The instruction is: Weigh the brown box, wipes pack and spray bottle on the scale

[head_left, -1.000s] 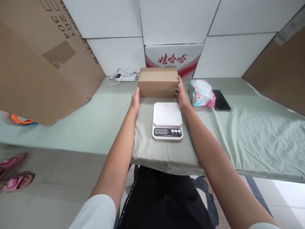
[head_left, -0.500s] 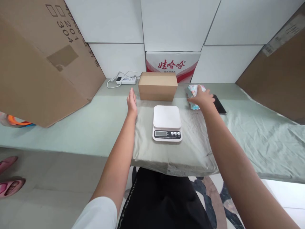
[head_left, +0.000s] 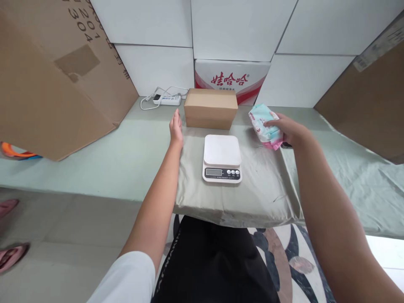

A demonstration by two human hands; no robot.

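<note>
Gripping a soft pastel wipes pack [head_left: 264, 125], right hand [head_left: 288, 130] closed, left hand [head_left: 176, 128] open, empty

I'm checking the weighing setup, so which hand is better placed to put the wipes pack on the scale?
Right: the right hand already grips the wipes pack beside the scale; the left hand is open, empty.

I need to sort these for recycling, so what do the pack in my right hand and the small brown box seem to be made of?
The wipes pack in the right hand looks like soft printed plastic film: glossy, crinkled, sagging in the grip. The small brown box looks like matte kraft cardboard, plain with crisp folded edges.
</note>
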